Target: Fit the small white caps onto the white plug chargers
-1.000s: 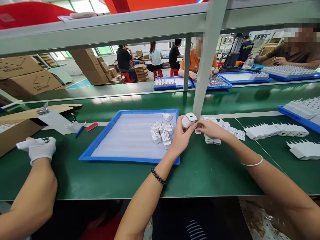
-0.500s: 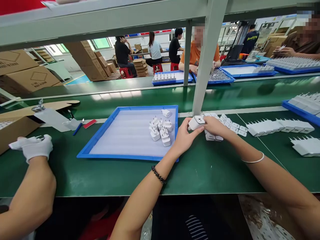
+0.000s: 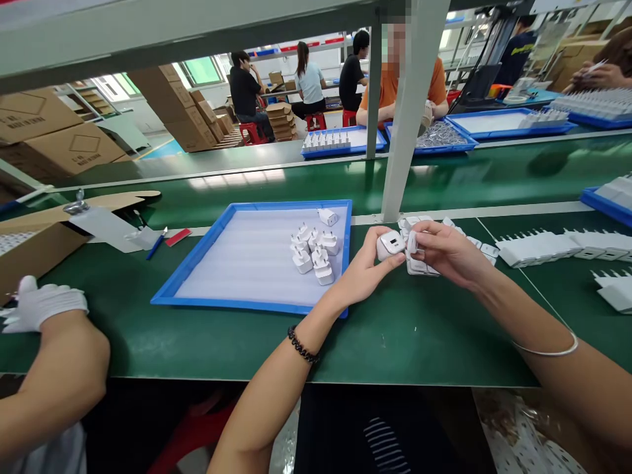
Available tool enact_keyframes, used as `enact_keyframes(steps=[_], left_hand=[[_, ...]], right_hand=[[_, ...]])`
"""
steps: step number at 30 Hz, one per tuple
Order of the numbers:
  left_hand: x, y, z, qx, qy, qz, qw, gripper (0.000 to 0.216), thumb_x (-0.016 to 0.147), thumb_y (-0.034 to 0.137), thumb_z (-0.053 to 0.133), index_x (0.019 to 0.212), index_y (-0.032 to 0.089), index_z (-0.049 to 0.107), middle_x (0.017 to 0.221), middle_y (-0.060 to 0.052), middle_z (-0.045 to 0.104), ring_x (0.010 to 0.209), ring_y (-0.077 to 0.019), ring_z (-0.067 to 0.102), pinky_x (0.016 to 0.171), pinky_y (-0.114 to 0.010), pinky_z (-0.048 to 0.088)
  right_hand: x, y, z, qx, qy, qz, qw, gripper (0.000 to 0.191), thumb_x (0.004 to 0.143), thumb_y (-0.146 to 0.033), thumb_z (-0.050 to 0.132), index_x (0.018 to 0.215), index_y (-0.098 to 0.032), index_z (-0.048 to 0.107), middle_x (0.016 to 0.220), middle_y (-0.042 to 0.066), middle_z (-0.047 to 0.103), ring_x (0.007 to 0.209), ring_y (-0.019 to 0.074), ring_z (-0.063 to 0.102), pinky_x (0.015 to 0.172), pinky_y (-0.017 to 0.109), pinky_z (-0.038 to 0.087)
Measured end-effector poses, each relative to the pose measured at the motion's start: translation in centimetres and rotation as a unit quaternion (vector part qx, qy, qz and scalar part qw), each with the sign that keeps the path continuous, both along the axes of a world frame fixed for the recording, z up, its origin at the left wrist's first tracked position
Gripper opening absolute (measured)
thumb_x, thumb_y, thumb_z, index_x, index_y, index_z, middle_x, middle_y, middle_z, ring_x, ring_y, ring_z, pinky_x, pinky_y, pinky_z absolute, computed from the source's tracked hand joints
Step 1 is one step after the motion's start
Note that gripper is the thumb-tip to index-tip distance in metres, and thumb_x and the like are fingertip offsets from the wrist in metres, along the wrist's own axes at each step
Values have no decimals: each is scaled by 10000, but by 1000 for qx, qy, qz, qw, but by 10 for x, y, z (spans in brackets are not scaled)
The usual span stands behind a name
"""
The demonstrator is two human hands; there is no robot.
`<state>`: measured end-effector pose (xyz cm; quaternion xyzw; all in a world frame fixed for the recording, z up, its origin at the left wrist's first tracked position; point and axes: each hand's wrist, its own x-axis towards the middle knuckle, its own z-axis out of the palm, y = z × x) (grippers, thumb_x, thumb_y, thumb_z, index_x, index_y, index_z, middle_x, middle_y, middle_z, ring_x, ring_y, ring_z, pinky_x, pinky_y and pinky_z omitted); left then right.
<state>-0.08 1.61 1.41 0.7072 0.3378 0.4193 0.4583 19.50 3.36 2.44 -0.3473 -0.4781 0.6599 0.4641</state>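
Note:
My left hand (image 3: 363, 268) grips a white charger plug (image 3: 390, 244) just past the right edge of the blue tray (image 3: 197, 273), its port face turned toward me. My right hand (image 3: 447, 253) is closed in a pinch on a small white piece (image 3: 412, 242) held right beside the charger. Under my right hand lies a pile of small white caps (image 3: 419, 265) on the green bench. Inside the tray, near its right side, several finished white chargers (image 3: 311, 253) stand in a cluster.
A co-worker's gloved hand (image 3: 37, 306) rests at the left by a cardboard box (image 3: 34, 240). Rows of white chargers (image 3: 548, 245) lie at the right. A grey post (image 3: 407, 118) rises behind my hands. Other people sit at far benches with blue trays (image 3: 340, 141).
My hands have lowered slightly toward me with the charger, and my right hand now pinches a small white piece beside it. The co-worker's gloved hand moved left and down.

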Motion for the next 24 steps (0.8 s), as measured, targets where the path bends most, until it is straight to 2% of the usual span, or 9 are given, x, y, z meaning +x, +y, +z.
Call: enact_keyframes(steps=[2, 4, 7, 10, 14, 17, 20, 24], left_hand=[[-1, -1, 3, 38, 22, -15, 999, 331, 917, 419, 596, 1166, 218, 511, 1189, -74, 532, 1135, -229, 505, 1012, -340, 411], [0, -4, 6, 43, 17, -42, 998, 349, 911, 407, 608, 1194, 221, 522, 1226, -85, 531, 1170, -241, 500, 1030, -351, 408], [2, -8, 8, -37, -48, -84, 995, 442, 898, 452, 625, 1248, 249, 447, 1117, -61, 570, 963, -184, 565, 857, -314, 472], [4, -10, 9, -125, -122, -129, 976, 416, 882, 501, 636, 1147, 231, 463, 913, -18, 572, 719, -127, 546, 665, -280, 445], [7, -9, 9, -186, -149, -120, 964, 399, 888, 531, 611, 1077, 182, 572, 887, -37, 586, 735, -137, 565, 660, -282, 436], [10, -9, 8, -218, -154, -101, 959, 445, 899, 601, 543, 1074, 193, 575, 881, -49, 601, 710, -138, 520, 604, -274, 392], [10, -10, 7, -195, -151, -83, 966, 507, 822, 646, 628, 1084, 223, 526, 866, -24, 577, 720, -134, 498, 583, -253, 357], [8, -12, 9, -100, -109, -28, 989, 452, 743, 466, 797, 974, 209, 506, 869, 6, 546, 754, -115, 495, 674, -238, 413]], right_hand=[[0, -6, 5, 25, -3, 1, 1000, 234, 735, -356, 824, 742, -192, 659, 621, -35, 555, 526, 81, 476, 491, 226, 397], [1, -13, 10, 54, -6, 6, 999, 249, 755, -375, 819, 763, -194, 648, 575, -44, 536, 467, 77, 459, 432, 216, 349], [1, -22, 19, 82, 2, 22, 996, 271, 827, -432, 756, 826, -220, 588, 576, -46, 584, 405, 97, 515, 380, 217, 337], [1, -26, 23, 86, 6, 27, 996, 283, 890, -467, 679, 843, -242, 515, 618, -32, 660, 398, 132, 580, 393, 246, 395], [0, -23, 22, 86, 1, 15, 996, 275, 905, -467, 663, 855, -248, 504, 511, -57, 611, 328, 103, 475, 376, 238, 344], [0, -19, 21, 74, 0, 1, 997, 288, 874, -469, 701, 866, -249, 516, 493, -70, 567, 353, 96, 445, 397, 239, 343], [0, -17, 19, 57, 1, -11, 998, 298, 845, -448, 736, 924, -243, 535, 623, -38, 642, 435, 108, 518, 452, 254, 405], [0, -19, 19, 82, 19, -47, 995, 235, 853, -410, 727, 914, -238, 579, 744, -7, 691, 524, 124, 580, 497, 263, 450]])
